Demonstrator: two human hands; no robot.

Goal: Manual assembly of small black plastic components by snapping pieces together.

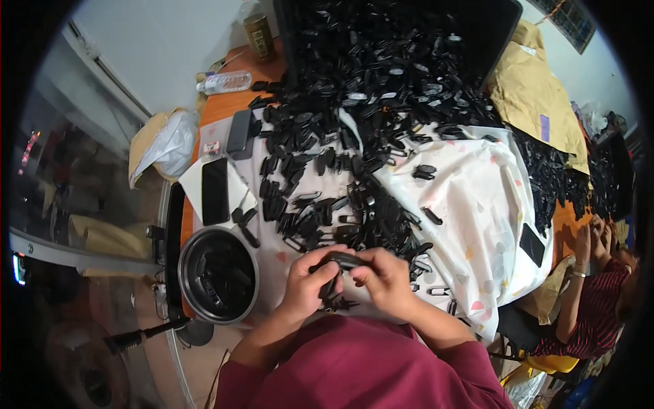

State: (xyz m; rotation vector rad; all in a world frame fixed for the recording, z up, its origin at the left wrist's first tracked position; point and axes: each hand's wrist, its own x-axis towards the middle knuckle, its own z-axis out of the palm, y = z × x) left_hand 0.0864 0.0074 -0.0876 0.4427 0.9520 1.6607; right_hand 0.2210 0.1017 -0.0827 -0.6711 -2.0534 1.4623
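Observation:
Close to my body, at the table's near edge, both hands meet around a small black oblong plastic part (349, 260). My left hand (305, 285) is closed, its fingers curled, and a second dark piece (328, 289) shows below its thumb. My right hand (390, 281) pinches the other end of the part between thumb and fingers. The exact kind of part is too small to tell. Just beyond my hands lies a loose heap of similar black parts (375, 211), some with bright metal pieces.
A steel bowl (255, 293) with black parts stands left of my hands. Behind it lie a dark phone (214, 191) and a grey box-like device (239, 135). A large black pile (381, 61) fills the back. White patterned sheeting (470, 204) covers the right; a co-worker's hands (591, 238) are beyond.

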